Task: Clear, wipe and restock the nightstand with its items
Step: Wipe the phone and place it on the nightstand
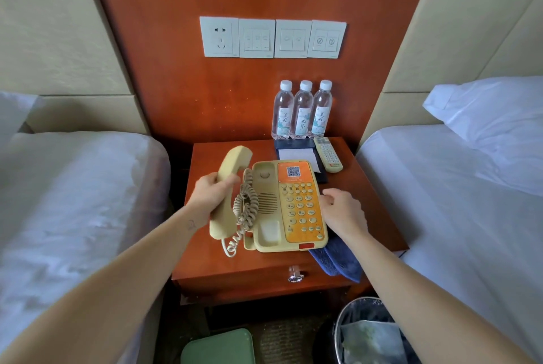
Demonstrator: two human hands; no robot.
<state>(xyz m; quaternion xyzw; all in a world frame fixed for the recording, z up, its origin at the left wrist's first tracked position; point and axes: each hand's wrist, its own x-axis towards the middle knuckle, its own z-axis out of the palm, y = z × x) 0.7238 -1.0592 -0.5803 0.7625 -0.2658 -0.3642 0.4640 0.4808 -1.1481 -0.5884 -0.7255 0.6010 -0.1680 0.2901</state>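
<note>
1. Left hand (211,192) grips the beige telephone handset (233,164) mid-shaft, held off its cradle over the nightstand's (211,263) left edge; the coiled cord (245,205) hangs to the base.
2. Telephone base (291,208), orange keypad, sits centre-front, between the hands.
3. Right hand (343,212) at the base's right edge, fingers curled; grip or mere touch, cannot tell. Blue cloth (338,259) lies under its wrist, draped over the front-right edge.
4. Back-right corner: three water bottles (302,111), remote (327,155), notepad (296,155).
</note>
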